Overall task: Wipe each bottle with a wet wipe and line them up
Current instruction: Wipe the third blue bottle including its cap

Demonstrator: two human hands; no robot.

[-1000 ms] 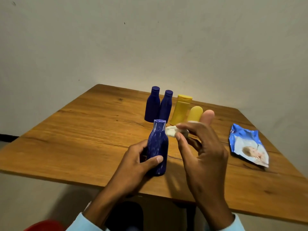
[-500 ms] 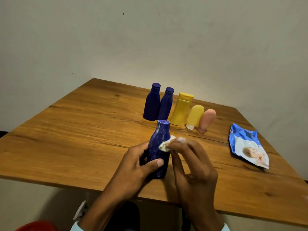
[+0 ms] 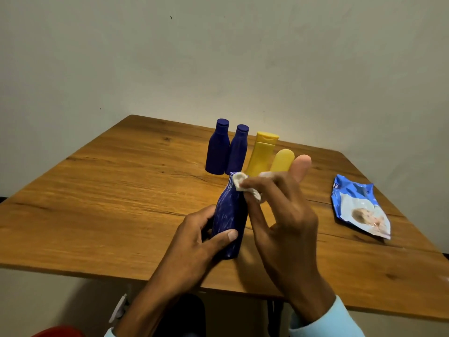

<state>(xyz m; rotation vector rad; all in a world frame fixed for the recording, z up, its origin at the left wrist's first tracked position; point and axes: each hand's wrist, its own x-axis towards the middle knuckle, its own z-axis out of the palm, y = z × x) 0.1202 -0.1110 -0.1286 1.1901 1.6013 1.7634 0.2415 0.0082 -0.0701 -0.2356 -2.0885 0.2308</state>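
Observation:
My left hand (image 3: 194,242) grips a dark blue bottle (image 3: 229,215) standing near the table's front edge. My right hand (image 3: 284,215) pinches a small white wet wipe (image 3: 243,186) against the bottle's neck and cap. Behind them a row stands on the table: two blue bottles (image 3: 217,148) (image 3: 239,149), a tall yellow bottle (image 3: 262,153), a small yellow tube (image 3: 283,160) and a pink tube (image 3: 301,166), the last partly hidden by my right hand.
A blue wet-wipe packet (image 3: 359,207) lies flat on the right side of the wooden table (image 3: 109,190). A plain wall rises behind the table. Something red (image 3: 58,332) shows at the bottom left, below the table edge.
My right hand has moved the wipe up from the bottle's shoulder to its cap. My left hand keeps holding the bottle in the same spot.

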